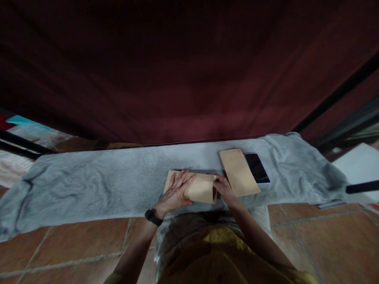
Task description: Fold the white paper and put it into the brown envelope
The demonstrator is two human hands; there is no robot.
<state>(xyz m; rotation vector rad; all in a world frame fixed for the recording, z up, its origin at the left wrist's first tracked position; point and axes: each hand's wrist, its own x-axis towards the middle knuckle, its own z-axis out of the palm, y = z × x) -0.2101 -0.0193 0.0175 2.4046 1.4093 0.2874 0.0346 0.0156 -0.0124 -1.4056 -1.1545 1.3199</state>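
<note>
A folded piece of brown paper (201, 188) lies on the grey cloth in front of me, its layers standing a little apart at the right end. My left hand (175, 193), with a black band on the wrist, rests flat across the left part of the paper, fingers spread. At the paper's right edge is my right hand (222, 186), its fingers closed on the upper right corner; the fingertips are partly hidden. A second flat brown paper piece (239, 172) lies just to the right, slightly tilted. Beside it is a dark-screened phone (257, 168) with a light purple rim.
The grey cloth (124, 177) covers a long, narrow surface. Behind it hangs a dark red curtain (183, 86). Dark bars (337, 92) stand at both sides. A white board-like sheet (359, 169) is at the far right. Reddish floor tiles (85, 244) show below.
</note>
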